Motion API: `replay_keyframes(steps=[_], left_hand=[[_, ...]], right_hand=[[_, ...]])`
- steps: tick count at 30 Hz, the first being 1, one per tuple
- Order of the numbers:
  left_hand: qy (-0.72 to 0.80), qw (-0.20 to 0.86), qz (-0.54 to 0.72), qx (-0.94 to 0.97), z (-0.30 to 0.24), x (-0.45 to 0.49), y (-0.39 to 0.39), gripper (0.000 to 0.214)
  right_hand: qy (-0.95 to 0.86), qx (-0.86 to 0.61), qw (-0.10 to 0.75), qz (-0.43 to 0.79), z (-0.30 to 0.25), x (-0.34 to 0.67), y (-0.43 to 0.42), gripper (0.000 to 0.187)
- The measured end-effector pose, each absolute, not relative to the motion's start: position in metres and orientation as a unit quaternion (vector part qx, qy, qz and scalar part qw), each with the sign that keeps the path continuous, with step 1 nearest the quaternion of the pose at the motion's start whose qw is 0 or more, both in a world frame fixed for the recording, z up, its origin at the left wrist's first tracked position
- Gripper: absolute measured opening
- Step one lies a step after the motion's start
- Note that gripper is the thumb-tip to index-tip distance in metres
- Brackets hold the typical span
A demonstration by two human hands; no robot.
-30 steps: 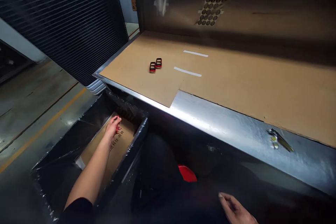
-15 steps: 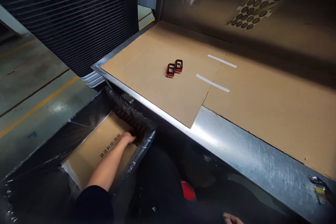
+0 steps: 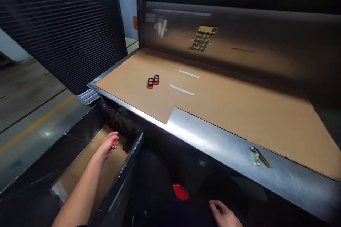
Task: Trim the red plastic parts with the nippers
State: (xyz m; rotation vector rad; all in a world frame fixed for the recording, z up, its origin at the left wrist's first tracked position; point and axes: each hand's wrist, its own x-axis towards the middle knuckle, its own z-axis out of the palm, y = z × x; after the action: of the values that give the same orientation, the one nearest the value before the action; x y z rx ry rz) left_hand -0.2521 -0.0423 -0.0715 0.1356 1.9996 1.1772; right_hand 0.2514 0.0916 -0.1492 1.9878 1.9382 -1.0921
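Forearm slants into box, left hand curled around red piece.

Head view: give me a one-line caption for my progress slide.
Left hand holding a small red piece over cardboard in a lined box, two black-and-red frames on the bench.

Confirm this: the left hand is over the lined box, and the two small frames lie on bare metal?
Wrong surface: in the head view, the two small frames lie on the brown cardboard. The left hand is over the lined box.
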Motion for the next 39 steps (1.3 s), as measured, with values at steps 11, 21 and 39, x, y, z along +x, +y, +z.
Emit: replay_keyframes(steps=[11,21,39], left_hand=[[0.567,0.567,0.567,0.189,-0.009,0.015,0.009,0.045],[0.4,0.737,0.468,0.277,-0.01,0.037,-0.029,0.065],[0.489,0.67,0.395,0.396,-0.003,0.026,-0.071,0.079]], right_hand=[[0.743,0.41,-0.165,-0.502,-0.005,0.17,0.045,0.033],[0.607,0.393,-0.261,-0.64,-0.01,0.228,0.011,0.037],[0.622,0.243,-0.257,-0.699,-0.009,0.23,0.004,0.039]])
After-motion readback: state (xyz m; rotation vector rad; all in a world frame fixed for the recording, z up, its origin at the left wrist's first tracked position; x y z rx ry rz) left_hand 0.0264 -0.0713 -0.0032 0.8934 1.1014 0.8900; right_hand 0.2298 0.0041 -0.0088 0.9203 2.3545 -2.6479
